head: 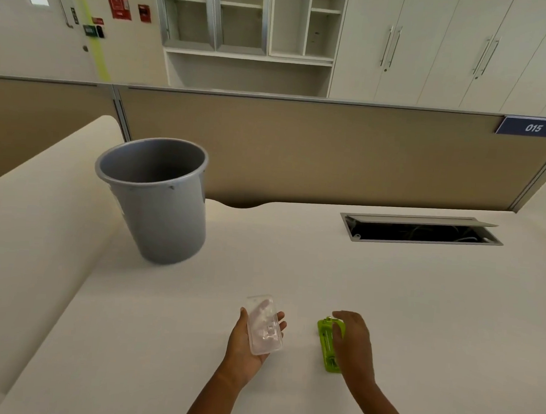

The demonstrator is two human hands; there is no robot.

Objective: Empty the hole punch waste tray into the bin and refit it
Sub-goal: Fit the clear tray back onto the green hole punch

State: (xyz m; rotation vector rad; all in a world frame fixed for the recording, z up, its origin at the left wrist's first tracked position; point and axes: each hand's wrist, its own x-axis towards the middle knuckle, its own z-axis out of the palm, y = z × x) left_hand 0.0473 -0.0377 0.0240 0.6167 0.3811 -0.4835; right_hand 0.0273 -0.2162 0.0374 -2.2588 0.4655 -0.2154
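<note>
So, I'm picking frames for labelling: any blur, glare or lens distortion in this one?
Head view: wide-angle bending bows the partition top and tilts the grey bin; the bin's base looks motion-smeared; soft, even light, faint shadows; the clear waste tray in the left hand is pale and low-contrast; the right hand on the green hole punch is sharp enough.

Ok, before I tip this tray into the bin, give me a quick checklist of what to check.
1. Tray off the punch: ok.
2. Left hand holding the tray: ok, it lies in the palm.
3. Tray over the bin: not ok, the bin stands farther back and left.
4. Bin mouth open and upright: ok.
5. Punch steadied on the desk: ok, right hand rests on it.
6. Waste in tray: cannot tell.
</note>
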